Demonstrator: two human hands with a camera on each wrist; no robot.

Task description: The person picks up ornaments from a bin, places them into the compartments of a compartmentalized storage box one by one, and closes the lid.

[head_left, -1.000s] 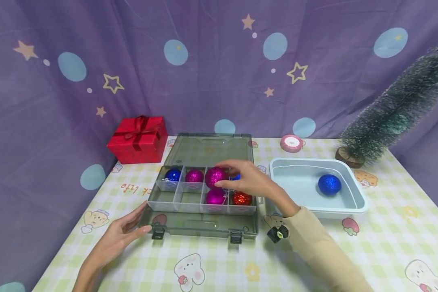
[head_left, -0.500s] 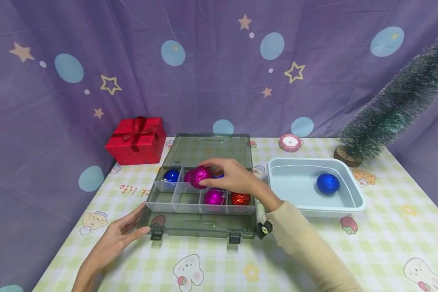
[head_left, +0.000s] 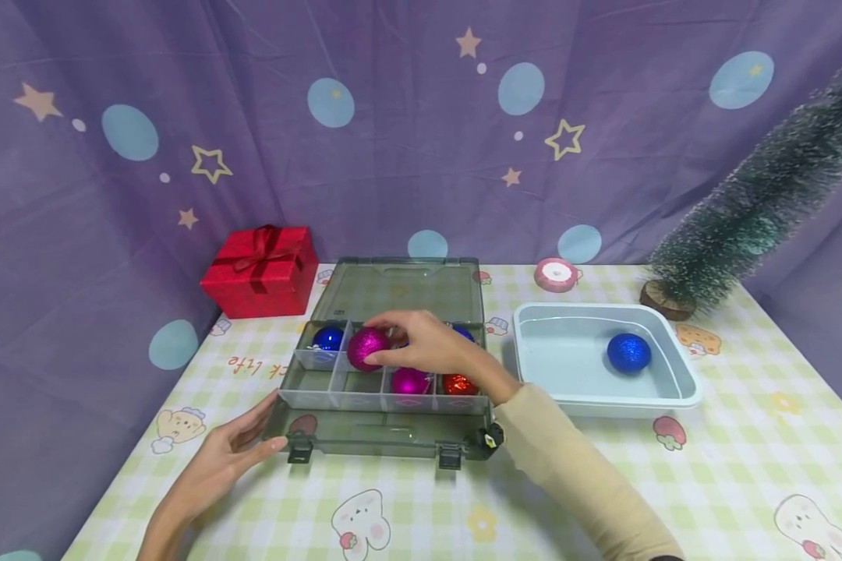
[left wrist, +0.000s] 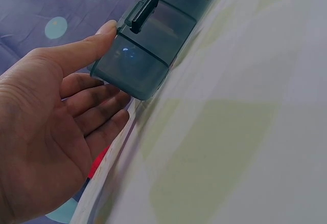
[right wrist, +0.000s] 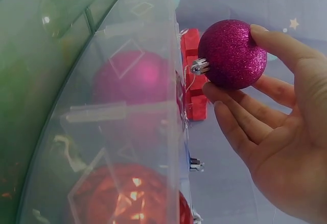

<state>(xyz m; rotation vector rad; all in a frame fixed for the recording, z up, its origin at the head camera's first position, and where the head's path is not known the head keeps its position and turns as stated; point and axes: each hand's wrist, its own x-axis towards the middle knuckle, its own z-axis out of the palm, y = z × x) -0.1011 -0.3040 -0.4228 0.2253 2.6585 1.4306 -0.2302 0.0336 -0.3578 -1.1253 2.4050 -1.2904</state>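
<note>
My right hand (head_left: 424, 343) pinches a glittery magenta Christmas bauble (right wrist: 232, 54) between thumb and fingers, its silver cap showing in the right wrist view. In the head view this bauble is over a back-row compartment of the clear grey divided box (head_left: 386, 400), which has its lid raised. My left hand (head_left: 221, 450) touches the box's front left corner, thumb on the front edge and fingers along the side. Inside the box are a blue bauble (head_left: 328, 338), a smooth magenta bauble (head_left: 410, 381) and a red bauble (head_left: 460, 384). Another blue bauble (head_left: 462, 333) is partly hidden behind my right hand.
A pale blue tray (head_left: 554, 397) with a glittery blue bauble (head_left: 628, 353) stands right of the box. Behind are a red gift box (head_left: 260, 273), a pink ribbon roll (head_left: 556, 274) and a small frosted tree (head_left: 758, 195) on a wooden base.
My right hand has carried the glittery magenta bauble leftward over the box and slightly down, in front of another magenta bauble in the back row. My left hand stays at the corner.
</note>
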